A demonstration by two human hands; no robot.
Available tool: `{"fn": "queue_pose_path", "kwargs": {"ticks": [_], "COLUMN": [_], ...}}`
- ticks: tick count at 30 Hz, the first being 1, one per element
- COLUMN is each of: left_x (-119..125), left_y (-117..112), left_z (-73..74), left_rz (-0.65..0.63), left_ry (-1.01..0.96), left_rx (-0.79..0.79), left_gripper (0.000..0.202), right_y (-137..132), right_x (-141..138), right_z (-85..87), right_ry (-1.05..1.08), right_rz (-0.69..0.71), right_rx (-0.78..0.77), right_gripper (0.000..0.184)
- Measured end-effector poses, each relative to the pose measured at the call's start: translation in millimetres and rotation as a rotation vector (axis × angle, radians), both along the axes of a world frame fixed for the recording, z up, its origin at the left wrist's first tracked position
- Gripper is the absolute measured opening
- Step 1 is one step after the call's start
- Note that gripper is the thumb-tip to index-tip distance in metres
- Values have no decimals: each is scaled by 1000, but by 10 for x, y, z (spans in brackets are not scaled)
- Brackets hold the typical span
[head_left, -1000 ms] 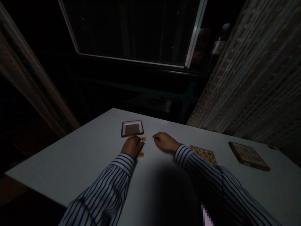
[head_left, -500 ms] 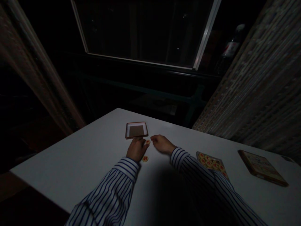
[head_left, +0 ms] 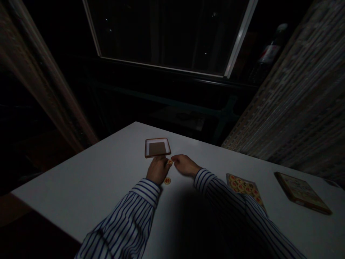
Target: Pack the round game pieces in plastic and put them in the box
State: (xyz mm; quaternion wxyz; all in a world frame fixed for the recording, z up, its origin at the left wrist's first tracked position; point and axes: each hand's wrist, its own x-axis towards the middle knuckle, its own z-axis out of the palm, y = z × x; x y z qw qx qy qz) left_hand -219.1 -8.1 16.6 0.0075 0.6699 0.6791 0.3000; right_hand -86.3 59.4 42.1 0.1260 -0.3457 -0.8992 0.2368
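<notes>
A round xiangqi piece [head_left: 169, 162] with a dark character is between my two hands, just in front of the open box tray [head_left: 146, 148]. My left hand [head_left: 157, 170] has its thumb and fingers closed on the piece's left side. From the right, my right hand [head_left: 185, 165] pinches at its edge, fingertips bent together. A second xiangqi piece [head_left: 167, 180], with a red character, lies face up on the table close below my left hand. The tray shows a brown bottom and a pale inner wall.
On the white table [head_left: 94, 180], a clear pack of xiangqi pieces [head_left: 244, 187] lies beside my right forearm, partly covered by the sleeve. Further right rests a flat box lid [head_left: 303, 192]. A bead curtain [head_left: 291, 97] and a bottle [head_left: 269, 52] stand beyond the table.
My right fingertips have moved left onto the piece, closing the small gap. The piece is now more covered by fingers. The whole view has shifted slightly.
</notes>
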Motion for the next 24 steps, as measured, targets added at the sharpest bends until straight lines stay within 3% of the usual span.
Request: {"fn": "queue_pose_path", "kwargs": {"ticks": [7,16,24], "left_x": [7,-3,37], "left_y": [-28,-40,-66], "left_z": [45,81,179], "left_rz": [-19,-84,-92], "left_ry": [-25,-162,-132], "left_rx": [31,80,103], "left_gripper": [23,33,33], "right_y": [-57,-88,-150], "right_x": [39,110,245], "right_z": [107,195,368], "right_ry": [63,144,180], "right_rz": [53,20,19], "right_rx": [-35,-31,-7], "right_gripper": [38,39,41]}}
